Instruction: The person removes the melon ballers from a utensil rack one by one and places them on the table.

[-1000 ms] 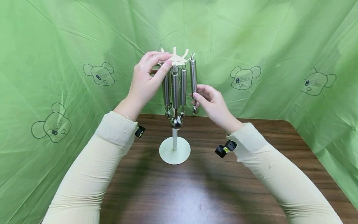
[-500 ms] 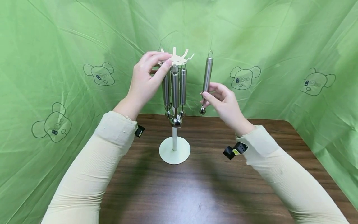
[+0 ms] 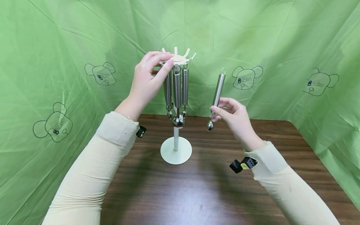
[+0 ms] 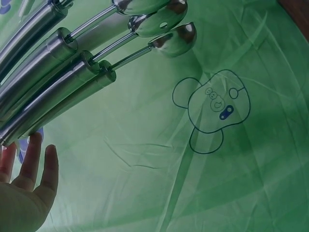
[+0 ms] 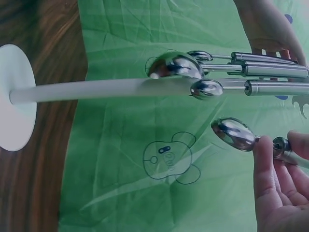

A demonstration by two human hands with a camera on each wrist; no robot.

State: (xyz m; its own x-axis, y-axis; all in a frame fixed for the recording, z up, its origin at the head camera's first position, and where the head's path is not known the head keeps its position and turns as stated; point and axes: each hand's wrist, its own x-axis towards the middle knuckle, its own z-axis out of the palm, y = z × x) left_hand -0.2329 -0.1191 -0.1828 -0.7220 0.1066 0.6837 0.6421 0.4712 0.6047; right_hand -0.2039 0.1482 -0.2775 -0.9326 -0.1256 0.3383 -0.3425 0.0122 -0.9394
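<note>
The right hand point(image 3: 236, 118) is pinching a slim, silver metal utensil point(image 3: 217, 98) near its lower end; the cylindrical handle point(image 3: 219, 89) rises tilted above this hand, the rounded head point(image 3: 210, 125) just below. The left hand point(image 3: 148, 71) holds the top of a cream, pronged rack point(image 3: 177, 58).

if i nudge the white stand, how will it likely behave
The white stand could tip: its slim pole rises from a flat round base. The metal tools hung near its top probably make it top-heavy. Hung from above, they may also swing.
</note>
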